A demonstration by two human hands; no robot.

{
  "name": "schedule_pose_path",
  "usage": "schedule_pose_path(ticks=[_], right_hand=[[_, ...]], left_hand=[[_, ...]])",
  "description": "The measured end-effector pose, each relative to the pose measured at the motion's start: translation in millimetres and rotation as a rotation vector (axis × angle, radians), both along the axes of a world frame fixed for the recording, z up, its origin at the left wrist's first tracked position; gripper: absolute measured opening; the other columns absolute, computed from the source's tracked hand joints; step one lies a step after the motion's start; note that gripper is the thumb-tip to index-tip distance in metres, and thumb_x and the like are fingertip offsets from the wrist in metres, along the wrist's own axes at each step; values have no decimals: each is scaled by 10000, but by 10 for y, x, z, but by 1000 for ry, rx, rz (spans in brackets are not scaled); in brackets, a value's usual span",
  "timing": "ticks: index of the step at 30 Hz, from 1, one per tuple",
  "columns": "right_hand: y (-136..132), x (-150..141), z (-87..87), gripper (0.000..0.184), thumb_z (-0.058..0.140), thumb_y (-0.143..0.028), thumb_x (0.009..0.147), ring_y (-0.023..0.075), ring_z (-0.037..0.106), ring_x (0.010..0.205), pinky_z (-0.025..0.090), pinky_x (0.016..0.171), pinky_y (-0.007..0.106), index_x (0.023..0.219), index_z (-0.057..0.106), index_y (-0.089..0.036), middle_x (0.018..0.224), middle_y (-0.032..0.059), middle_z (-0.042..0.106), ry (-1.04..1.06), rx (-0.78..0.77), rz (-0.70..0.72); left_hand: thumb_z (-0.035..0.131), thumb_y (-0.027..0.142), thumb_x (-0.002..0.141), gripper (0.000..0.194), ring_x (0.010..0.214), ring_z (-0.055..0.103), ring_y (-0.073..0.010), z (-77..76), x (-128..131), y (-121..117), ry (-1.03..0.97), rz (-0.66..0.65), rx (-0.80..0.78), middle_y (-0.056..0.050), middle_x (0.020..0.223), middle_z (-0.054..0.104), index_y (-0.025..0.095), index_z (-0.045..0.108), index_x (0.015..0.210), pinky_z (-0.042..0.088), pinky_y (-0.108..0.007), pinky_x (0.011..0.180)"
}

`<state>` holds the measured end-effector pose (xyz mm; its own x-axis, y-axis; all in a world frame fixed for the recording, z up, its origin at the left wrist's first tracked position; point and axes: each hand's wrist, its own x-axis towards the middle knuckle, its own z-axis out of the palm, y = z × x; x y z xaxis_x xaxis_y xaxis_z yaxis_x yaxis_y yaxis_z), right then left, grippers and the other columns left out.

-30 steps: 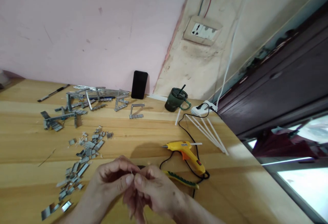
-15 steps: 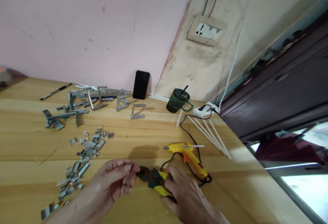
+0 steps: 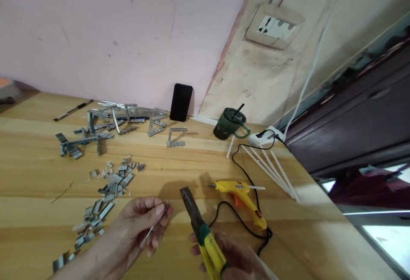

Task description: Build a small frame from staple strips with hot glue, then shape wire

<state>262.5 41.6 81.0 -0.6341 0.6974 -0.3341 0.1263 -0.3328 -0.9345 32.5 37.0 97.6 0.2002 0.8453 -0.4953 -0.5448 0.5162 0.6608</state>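
My left hand (image 3: 141,224) pinches a thin metal wire (image 3: 147,234) between thumb and fingertips; the wire runs down across the palm. To its right, my right hand (image 3: 233,256) is wrapped round the yellow and green handles of a pair of pliers (image 3: 206,237). The dark jaws point up and to the left, apart from the wire, and look closed. Just beyond the pliers, a yellow glue gun (image 3: 238,190) lies on its side with a white glue stick in its back end.
Loose staple pieces (image 3: 115,179) lie scattered on the wooden table (image 3: 166,164) at left. Behind them are small structures built of staples (image 3: 80,143). A phone (image 3: 181,102) leans on the wall, near a green mug (image 3: 229,124), glue sticks (image 3: 269,171) and a power strip (image 3: 265,137).
The pliers have moved away from the wire in my left hand and swung round, so their jaws now point upward. My view has shifted slightly.
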Motion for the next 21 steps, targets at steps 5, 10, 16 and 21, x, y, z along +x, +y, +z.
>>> schedule_pose_path(ticks=[5, 10, 16, 21], right_hand=[[22, 19, -250, 378, 613, -584, 690, 232, 530, 943, 384, 832, 344, 732, 622, -209, 955, 68, 582, 109, 201, 69], [-27, 59, -372, 436, 558, -635, 674, 219, 541, 874, 411, 720, 302, 656, 500, -204, 953, 66, 592, 11, 239, 110], [-3, 28, -218, 480, 514, -677, 664, 223, 546, 854, 405, 716, 309, 606, 434, -208, 958, 64, 599, -106, 300, 154], [34, 20, -175, 431, 521, -601, 706, 198, 539, 807, 405, 707, 302, 605, 391, -203, 938, 85, 598, -149, 372, 182]], left_hand=[[737, 341, 676, 276, 360, 431, -18, -58, 16, -1, 65, -51, 29, 16, 573, 565, 120, 597, 587, 306, -114, 320], [746, 360, 655, 296, 332, 410, -22, -130, 23, 5, 131, -61, 15, 27, 517, 549, 130, 575, 584, 296, -123, 301], [728, 373, 676, 304, 318, 384, -16, -115, 28, 3, 169, -72, 18, 40, 480, 533, 123, 584, 582, 300, -121, 291], [725, 369, 679, 301, 315, 386, -12, -150, 28, 2, 153, -80, 26, 24, 520, 556, 118, 583, 593, 291, -123, 290]])
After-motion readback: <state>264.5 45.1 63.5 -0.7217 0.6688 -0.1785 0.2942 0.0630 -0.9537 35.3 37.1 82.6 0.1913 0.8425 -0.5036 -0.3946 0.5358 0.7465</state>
